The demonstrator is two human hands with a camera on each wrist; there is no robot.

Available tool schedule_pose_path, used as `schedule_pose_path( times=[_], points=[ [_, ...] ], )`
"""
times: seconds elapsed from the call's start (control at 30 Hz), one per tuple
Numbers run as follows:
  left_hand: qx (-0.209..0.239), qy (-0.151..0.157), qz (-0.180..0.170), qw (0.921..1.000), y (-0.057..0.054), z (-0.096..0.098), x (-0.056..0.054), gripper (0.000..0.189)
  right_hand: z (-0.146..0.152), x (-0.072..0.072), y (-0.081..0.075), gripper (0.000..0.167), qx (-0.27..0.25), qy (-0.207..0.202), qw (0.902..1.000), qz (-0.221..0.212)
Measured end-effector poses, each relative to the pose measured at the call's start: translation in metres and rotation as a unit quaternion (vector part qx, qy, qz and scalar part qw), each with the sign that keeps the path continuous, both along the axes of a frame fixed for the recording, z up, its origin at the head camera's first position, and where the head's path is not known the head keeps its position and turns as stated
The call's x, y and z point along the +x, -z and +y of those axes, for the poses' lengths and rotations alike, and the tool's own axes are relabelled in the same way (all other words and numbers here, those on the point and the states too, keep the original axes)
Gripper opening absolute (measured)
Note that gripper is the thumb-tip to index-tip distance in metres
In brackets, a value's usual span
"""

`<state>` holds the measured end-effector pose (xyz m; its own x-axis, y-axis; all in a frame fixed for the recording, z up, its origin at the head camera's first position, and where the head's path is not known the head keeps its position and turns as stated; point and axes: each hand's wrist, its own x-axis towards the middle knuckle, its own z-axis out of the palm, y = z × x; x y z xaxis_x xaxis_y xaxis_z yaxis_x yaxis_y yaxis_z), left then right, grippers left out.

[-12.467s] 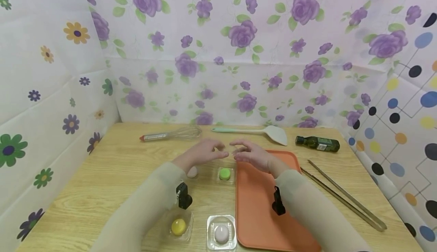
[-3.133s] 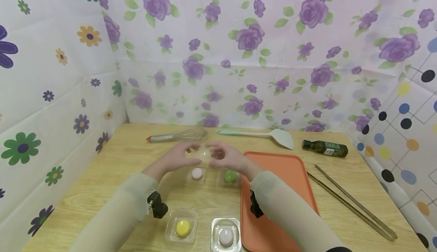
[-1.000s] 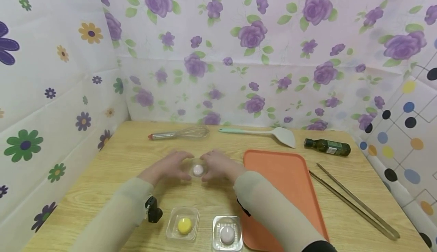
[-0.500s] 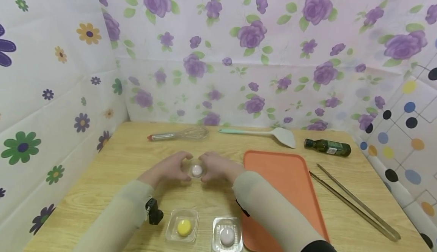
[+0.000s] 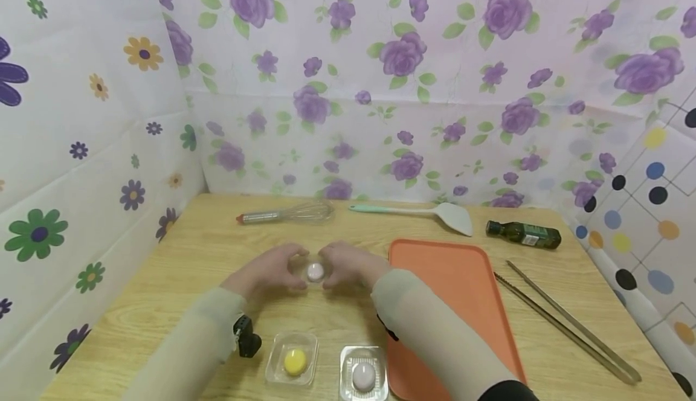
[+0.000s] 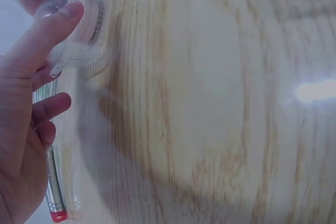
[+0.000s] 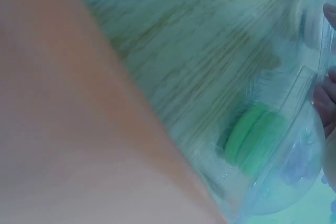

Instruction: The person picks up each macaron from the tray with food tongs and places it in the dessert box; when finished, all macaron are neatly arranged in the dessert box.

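Observation:
A pale pink macaron sits inside a small clear plastic box at the middle of the table. My left hand grips the box from the left; in the left wrist view its thumb presses on the clear plastic. From the right, my right hand holds the same box, its fingertips partly cut off in the right wrist view. A green macaron in another clear box with a domed lid stands beside the right hand, which hides it in the head view.
Nearer me are a yellow macaron and a pale lilac macaron in clear boxes. An orange tray lies to the right, with metal tongs beyond. A whisk, spatula and green bottle line the back.
Both hands held a clear lid above the pink macaron about three seconds ago. They have since come down around its box. Over the last second they have stayed nearly still.

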<state>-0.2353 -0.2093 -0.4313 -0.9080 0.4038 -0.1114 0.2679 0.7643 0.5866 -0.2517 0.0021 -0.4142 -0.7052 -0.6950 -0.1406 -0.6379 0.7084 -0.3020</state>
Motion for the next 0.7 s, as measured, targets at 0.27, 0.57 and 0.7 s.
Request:
schedule_pose_path(
  times=[0.27,0.57,0.7],
  points=[
    [-0.020,0.017,0.006,0.9996,-0.003,-0.002,-0.001,0.079,0.021,-0.002,-0.009,0.077,-0.011,0.012,0.9999,0.000],
    [-0.032,0.038,0.028,0.9984,-0.009,-0.010,-0.004,0.088,0.088,0.001,-0.020,0.070,-0.091,0.024,0.9955,0.011],
    [-0.031,0.040,0.058,0.9970,-0.015,-0.014,-0.007,0.086,0.123,0.001,-0.017,0.070,-0.105,0.050,0.9929,0.025]
  ],
)
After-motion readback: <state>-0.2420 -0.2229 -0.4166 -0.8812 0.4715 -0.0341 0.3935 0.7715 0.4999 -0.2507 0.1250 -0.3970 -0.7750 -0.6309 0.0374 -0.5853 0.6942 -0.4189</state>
